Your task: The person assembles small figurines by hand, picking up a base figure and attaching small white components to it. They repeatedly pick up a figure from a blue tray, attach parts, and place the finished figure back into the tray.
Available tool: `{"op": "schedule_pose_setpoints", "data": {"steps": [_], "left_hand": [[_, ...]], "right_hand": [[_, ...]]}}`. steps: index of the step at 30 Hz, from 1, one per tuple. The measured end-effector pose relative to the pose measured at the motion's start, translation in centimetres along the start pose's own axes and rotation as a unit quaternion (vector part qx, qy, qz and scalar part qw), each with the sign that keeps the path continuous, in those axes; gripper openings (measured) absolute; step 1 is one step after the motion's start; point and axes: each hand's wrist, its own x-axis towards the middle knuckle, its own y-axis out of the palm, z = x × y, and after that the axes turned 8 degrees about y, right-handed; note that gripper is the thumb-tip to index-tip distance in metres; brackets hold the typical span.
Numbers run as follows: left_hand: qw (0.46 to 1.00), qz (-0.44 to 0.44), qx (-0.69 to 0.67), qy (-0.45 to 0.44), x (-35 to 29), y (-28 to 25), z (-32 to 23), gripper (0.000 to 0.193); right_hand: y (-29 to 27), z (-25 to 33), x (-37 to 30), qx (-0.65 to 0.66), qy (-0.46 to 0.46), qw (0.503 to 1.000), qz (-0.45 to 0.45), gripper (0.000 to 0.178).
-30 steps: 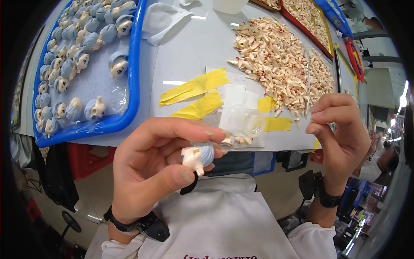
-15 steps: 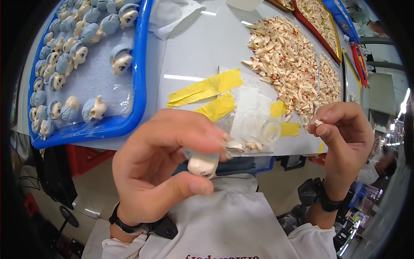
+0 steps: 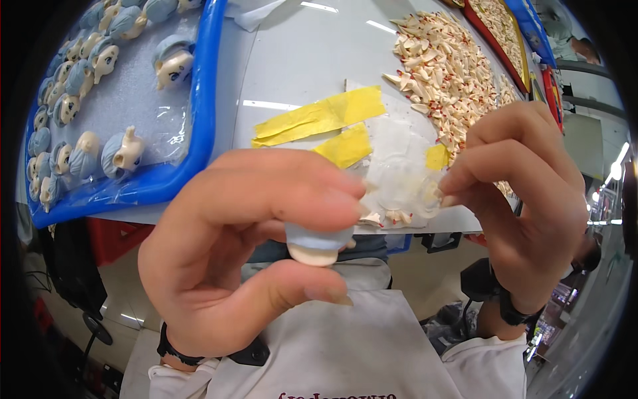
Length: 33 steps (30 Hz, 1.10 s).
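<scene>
Between the thumb and fingers of my left hand, a small doll head with light blue hair and a cream lower part is pinched above my lap. The fingers cover much of it. My right hand is closed in a pinch, its fingertips at the rim of a clear round dish. A small pale piece shows blurred at those fingertips. Beyond the right hand spreads a heap of small pointed cream pieces with red marks. A few similar pieces lie by the dish, near the table's front edge.
On the left stands a blue tray with many blue-haired doll heads. Yellow tape strips are stuck on the white table. A red tray of more pieces sits at the far right.
My right hand has moved left to the dish with the small piece. My left hand has turned the doll head, so its face no longer shows. The view has shifted slightly.
</scene>
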Motion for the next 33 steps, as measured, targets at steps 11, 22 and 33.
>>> {"op": "schedule_pose_setpoints", "data": {"steps": [11, 22, 33], "left_hand": [[0.998, 0.054, 0.014, 0.011, 0.1, -0.9, 0.3, 0.037], [0.996, 0.086, -0.018, -0.031, 0.0, 0.3, -0.7, 0.039], [0.995, -0.007, -0.097, -0.008, -0.6, 2.6, -0.3, 0.039]], "right_hand": [[0.3, 0.6, 0.1, -0.099, -0.052, 0.993, -0.037, 0.016], [-0.5, 0.8, -1.1, -0.009, -0.001, 0.998, -0.068, 0.015], [1.0, 0.1, -4.8, 0.409, 0.081, 0.906, -0.08, 0.024]]}}
